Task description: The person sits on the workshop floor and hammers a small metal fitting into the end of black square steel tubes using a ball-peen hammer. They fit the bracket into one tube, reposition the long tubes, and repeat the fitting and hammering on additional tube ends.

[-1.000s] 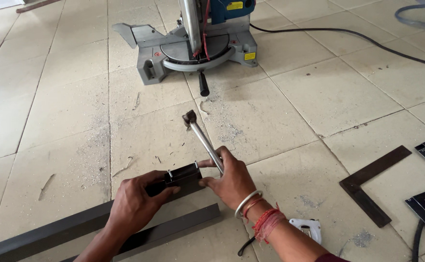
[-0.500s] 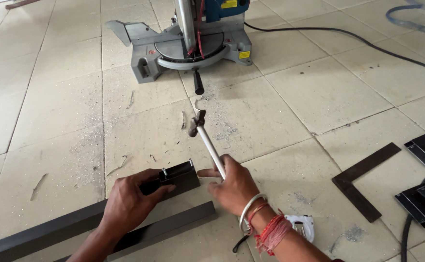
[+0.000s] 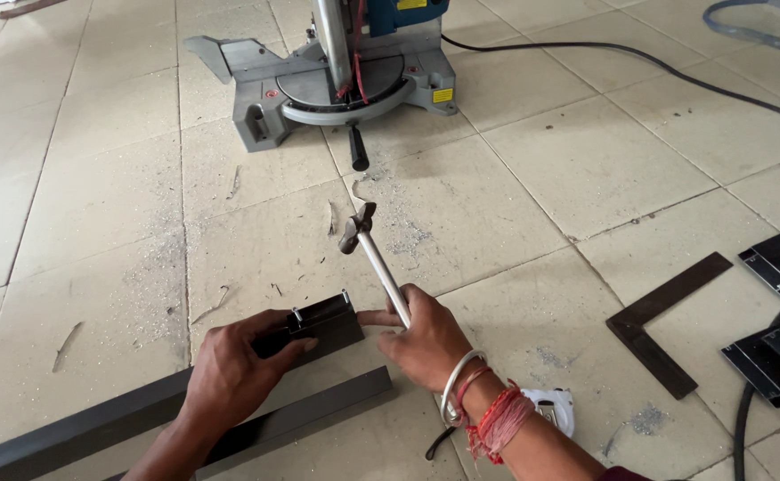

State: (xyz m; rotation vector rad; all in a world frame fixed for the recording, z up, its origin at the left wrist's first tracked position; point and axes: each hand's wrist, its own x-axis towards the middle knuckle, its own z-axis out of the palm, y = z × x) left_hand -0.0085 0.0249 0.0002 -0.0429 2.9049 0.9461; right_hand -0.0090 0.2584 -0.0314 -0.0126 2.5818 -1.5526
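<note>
Bright even daylight, soft faint shadows, sharp focus, no glare, slight wide-angle distortion

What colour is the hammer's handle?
Silvery metal: the hammer in the right hand has a bare steel-coloured handle, seen in the head view.

L hand (image 3: 234, 379) pressed flat, R hand (image 3: 426, 343) fisted, index prob. extended

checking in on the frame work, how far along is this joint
Cut dark metal profiles lie by the miter saw, filings around, so cutting looks done. Left hand steadies the profile end, where small pins stand proud; right hand holds a hammer raised. The pins are not yet flush.
</note>
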